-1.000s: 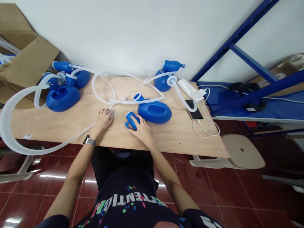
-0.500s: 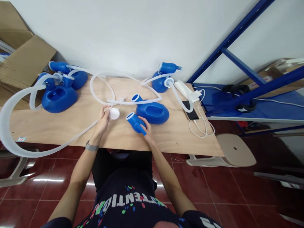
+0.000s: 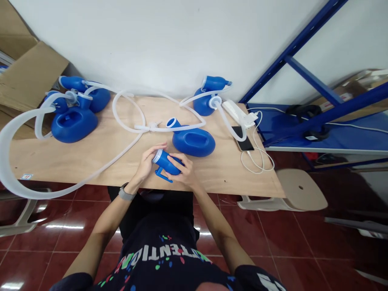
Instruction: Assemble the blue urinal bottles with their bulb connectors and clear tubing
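Note:
Over the table's front part, my right hand (image 3: 186, 171) is wrapped round a blue urinal funnel (image 3: 166, 161) with a thin handle pointing toward me. My left hand (image 3: 146, 165) holds a white cap (image 3: 158, 155) against the funnel's wide mouth, fingers stretched along its far side. The left palm hides part of the cap, so I cannot tell how firmly it sits. Just beyond, a blue urinal bottle (image 3: 195, 143) lies on the table with its open neck pointing left. A clear hose (image 3: 172, 129) runs past that neck.
More blue urinal bottles (image 3: 74, 125) with hoses stand at the left beside a cardboard box (image 3: 33, 76). Another blue bottle (image 3: 201, 103) is against the wall. At the right are a power strip (image 3: 235, 113), a phone (image 3: 244, 139), a blue rack (image 3: 315, 83) and a stool (image 3: 300, 188).
My left hand has brought the white cap right and down onto the funnel's mouth. The funnel has come nearer and turned in my right hand, its handle now toward me.

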Demonstrator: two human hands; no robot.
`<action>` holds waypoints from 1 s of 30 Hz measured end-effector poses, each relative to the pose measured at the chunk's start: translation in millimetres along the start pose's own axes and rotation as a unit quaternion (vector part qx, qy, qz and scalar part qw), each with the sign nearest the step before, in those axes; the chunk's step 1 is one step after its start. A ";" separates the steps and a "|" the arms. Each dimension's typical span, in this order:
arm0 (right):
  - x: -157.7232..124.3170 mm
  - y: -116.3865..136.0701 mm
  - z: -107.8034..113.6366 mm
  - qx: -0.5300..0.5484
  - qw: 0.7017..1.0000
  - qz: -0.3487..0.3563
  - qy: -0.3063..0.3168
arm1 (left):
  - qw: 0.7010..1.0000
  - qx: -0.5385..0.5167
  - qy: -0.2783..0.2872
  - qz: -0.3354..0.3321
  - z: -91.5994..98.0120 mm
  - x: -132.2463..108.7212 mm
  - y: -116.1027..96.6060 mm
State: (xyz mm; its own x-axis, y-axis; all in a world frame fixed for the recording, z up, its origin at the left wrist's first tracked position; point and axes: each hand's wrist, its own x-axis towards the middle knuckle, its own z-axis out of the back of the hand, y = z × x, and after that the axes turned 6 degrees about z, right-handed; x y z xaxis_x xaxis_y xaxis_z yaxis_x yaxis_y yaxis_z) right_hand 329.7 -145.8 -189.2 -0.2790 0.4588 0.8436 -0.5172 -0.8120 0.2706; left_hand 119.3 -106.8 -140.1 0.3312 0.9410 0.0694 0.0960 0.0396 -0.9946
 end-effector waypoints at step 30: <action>28.0 7.0 4.0 0.049 0.980 -0.147 0.121 | 0.979 0.065 -0.166 0.097 0.6 5.6 -14.6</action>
State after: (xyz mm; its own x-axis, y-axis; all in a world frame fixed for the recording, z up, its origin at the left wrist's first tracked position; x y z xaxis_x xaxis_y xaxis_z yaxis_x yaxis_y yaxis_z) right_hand 321.4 -140.1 -161.8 -0.3196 0.7410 0.5906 -0.5271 -0.6570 0.5390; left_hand 119.2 -101.9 -125.2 0.0060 0.9915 -0.1298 -0.0665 -0.1291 -0.9894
